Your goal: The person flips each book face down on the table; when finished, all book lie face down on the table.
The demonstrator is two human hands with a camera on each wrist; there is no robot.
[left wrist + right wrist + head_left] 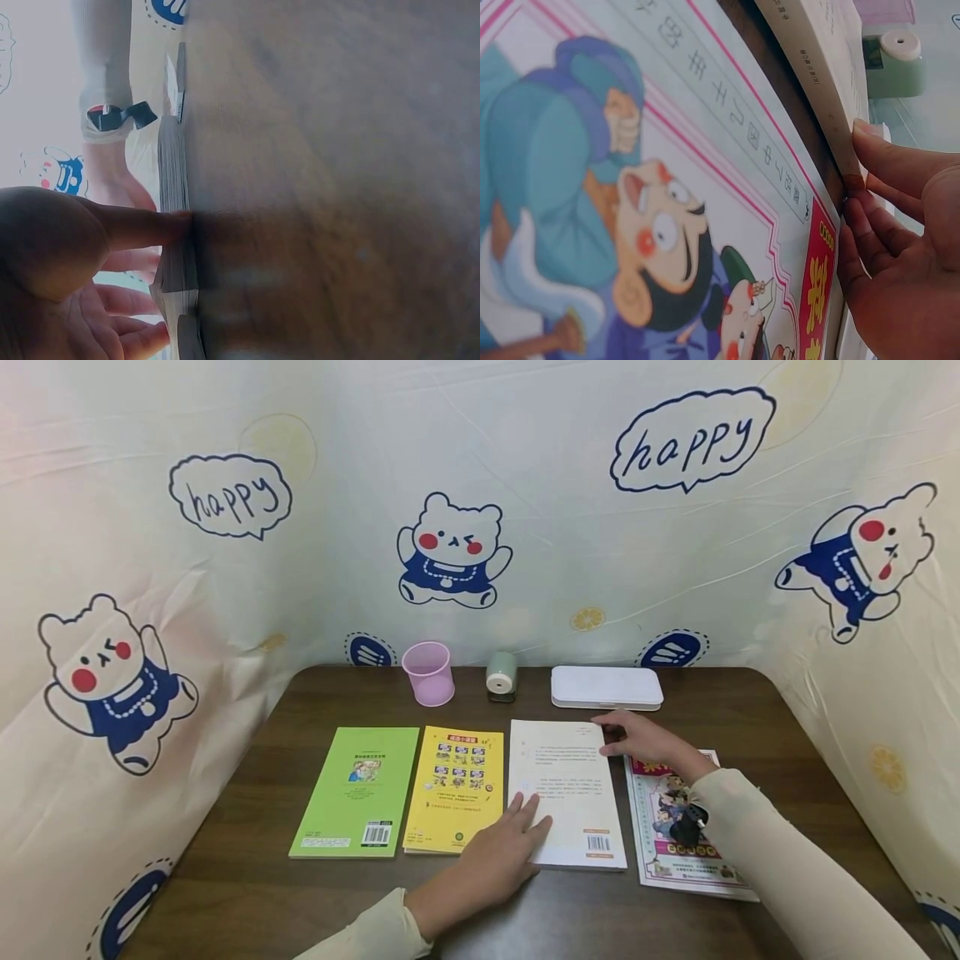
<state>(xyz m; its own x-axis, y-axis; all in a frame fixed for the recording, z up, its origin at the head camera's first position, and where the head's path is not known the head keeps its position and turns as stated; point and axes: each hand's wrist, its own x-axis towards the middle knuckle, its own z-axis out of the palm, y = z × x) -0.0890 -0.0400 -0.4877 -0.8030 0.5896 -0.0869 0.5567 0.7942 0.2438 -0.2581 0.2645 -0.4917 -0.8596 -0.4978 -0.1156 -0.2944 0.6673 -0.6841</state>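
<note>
A white book (567,802) lies back cover up on the table, its barcode towards the near edge. My left hand (497,853) rests on its lower left part, fingers straight over the cover. In the left wrist view the thumb (142,227) lies against the edge of the pages. My right hand (647,740) pinches the far right corner of the white book, as the right wrist view shows, with thumb and fingers at that corner. Beneath the right forearm is a cartoon-covered book (660,814), partly hidden by the sleeve.
To the left lie a yellow book (453,793) and a green book (352,810). Along the table's back stand a pink cup (430,681), a green pencil sharpener (501,675) and a white case (606,687). A printed curtain (540,552) encloses the table's back and sides.
</note>
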